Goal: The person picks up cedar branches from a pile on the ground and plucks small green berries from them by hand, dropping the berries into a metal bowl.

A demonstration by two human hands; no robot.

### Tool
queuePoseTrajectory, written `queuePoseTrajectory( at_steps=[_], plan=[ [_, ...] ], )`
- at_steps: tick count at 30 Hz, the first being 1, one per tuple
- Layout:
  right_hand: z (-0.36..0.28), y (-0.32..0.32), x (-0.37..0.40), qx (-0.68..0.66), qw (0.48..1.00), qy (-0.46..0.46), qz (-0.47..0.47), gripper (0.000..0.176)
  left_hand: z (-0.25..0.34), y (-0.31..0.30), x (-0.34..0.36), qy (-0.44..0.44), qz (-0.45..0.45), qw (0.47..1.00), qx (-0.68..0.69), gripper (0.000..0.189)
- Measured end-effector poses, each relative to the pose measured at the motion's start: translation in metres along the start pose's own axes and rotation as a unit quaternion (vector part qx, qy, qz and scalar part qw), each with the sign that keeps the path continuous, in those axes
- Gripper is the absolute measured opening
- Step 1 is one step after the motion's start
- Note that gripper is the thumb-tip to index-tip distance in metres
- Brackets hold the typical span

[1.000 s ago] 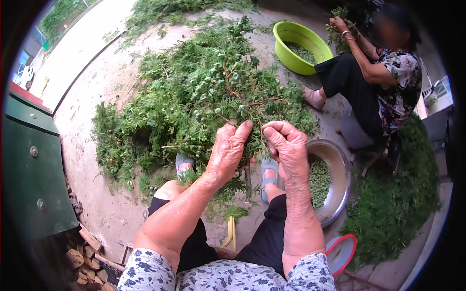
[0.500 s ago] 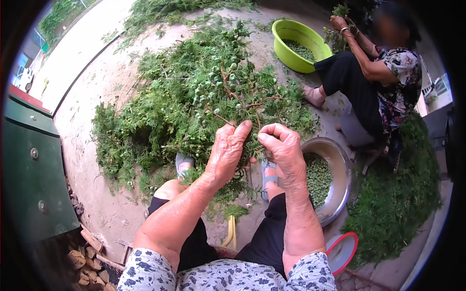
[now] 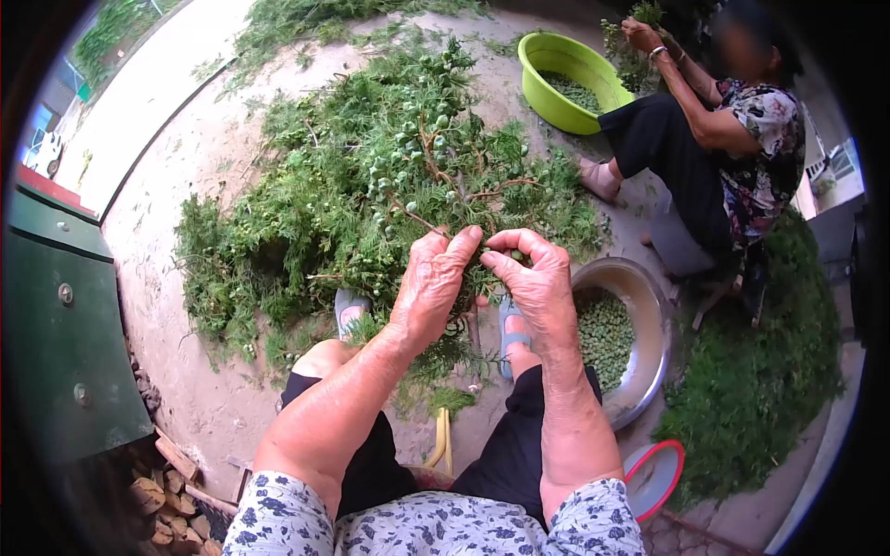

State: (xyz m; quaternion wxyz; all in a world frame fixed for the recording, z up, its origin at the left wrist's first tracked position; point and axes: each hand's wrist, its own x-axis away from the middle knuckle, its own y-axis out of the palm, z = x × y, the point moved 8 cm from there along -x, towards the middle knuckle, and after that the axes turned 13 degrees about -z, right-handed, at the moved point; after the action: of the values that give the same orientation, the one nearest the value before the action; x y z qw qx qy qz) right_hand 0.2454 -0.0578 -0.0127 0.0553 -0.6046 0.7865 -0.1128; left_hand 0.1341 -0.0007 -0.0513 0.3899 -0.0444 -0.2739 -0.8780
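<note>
My left hand (image 3: pixel 432 283) grips a leafy green branch (image 3: pixel 436 162) that carries pale green seed cones and reaches up over the heap. My right hand (image 3: pixel 530 278) pinches a small green cone on that branch between thumb and fingertips, right beside the left hand. Just right of my hands sits a metal bowl (image 3: pixel 645 292) holding picked green cones. My knees and blue slippers show below the hands.
A big heap of cut green branches (image 3: pixel 306 204) covers the concrete ahead. Another person (image 3: pixel 732 120) sits at top right by a lime-green basin (image 3: pixel 556 56) of cones. Stripped greenery (image 3: pixel 760 389) lies right. A red-rimmed lid (image 3: pixel 654 477) and a green metal box (image 3: pixel 56 306) are close.
My right hand has shifted slightly left and up, its fingertips closing on a cone next to the left thumb. The other person's hands have risen a little.
</note>
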Motion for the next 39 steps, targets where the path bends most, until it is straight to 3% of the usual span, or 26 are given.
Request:
queuePoseTrajectory(
  at_steps=[1,3,4,7,8,12,17,23,27,31,33,34,35,37,39],
  plan=[
    [-0.001,0.000,0.000,-0.002,1.000,0.004,0.001,0.012,0.001,0.001,0.000,-0.011,-0.007,1.000,-0.007,0.027],
    [0.003,0.005,0.000,-0.132,0.990,0.039,-0.025,0.009,0.001,0.003,0.001,-0.028,-0.013,0.999,-0.013,0.027],
    [0.005,0.004,0.003,-0.159,0.982,0.093,-0.030,0.008,0.003,0.005,0.001,-0.025,-0.015,0.999,-0.014,0.027],
    [0.011,-0.007,0.009,-0.268,0.957,0.106,-0.045,0.007,0.004,0.004,-0.006,-0.005,-0.047,0.999,0.010,0.025],
    [0.009,-0.016,0.012,-0.231,0.967,0.107,-0.001,0.006,0.006,0.005,-0.006,-0.012,-0.040,0.999,0.015,0.024],
    [0.020,-0.057,0.023,-0.328,0.943,0.042,0.037,0.009,0.009,0.005,-0.009,-0.036,-0.052,0.994,0.087,0.022],
    [0.045,-0.124,0.057,-0.235,0.961,0.061,0.133,0.012,0.006,0.002,-0.011,-0.040,-0.047,0.989,0.134,0.019],
    [0.135,-0.182,0.145,-0.173,0.949,0.154,0.215,0.016,0.001,0.009,-0.011,-0.022,-0.070,0.983,0.166,0.019],
    [0.191,-0.209,0.207,-0.141,0.921,0.234,0.277,0.028,0.003,0.015,-0.007,-0.018,-0.068,0.992,0.103,0.019],
    [0.223,-0.234,0.241,-0.078,0.919,0.197,0.333,0.035,-0.002,0.016,0.013,-0.034,-0.040,0.998,0.031,0.022],
    [0.216,-0.241,0.244,-0.078,0.914,0.179,0.355,0.038,-0.004,0.024,0.031,-0.072,-0.068,0.994,0.036,0.026],
    [0.212,-0.243,0.252,0.001,0.909,0.233,0.344,0.038,-0.008,0.025,0.034,-0.065,-0.086,0.993,0.041,0.024],
    [0.214,-0.246,0.257,0.000,0.908,0.232,0.348,0.038,-0.013,0.028,0.038,-0.058,-0.104,0.992,0.045,0.022],
    [0.209,-0.257,0.259,0.095,0.916,0.181,0.346,0.033,-0.025,0.033,0.050,-0.060,-0.116,0.987,0.094,0.018],
    [0.181,-0.246,0.261,0.075,0.892,0.227,0.383,0.029,-0.041,0.034,0.063,-0.085,-0.126,0.984,0.094,0.019]
  ],
)
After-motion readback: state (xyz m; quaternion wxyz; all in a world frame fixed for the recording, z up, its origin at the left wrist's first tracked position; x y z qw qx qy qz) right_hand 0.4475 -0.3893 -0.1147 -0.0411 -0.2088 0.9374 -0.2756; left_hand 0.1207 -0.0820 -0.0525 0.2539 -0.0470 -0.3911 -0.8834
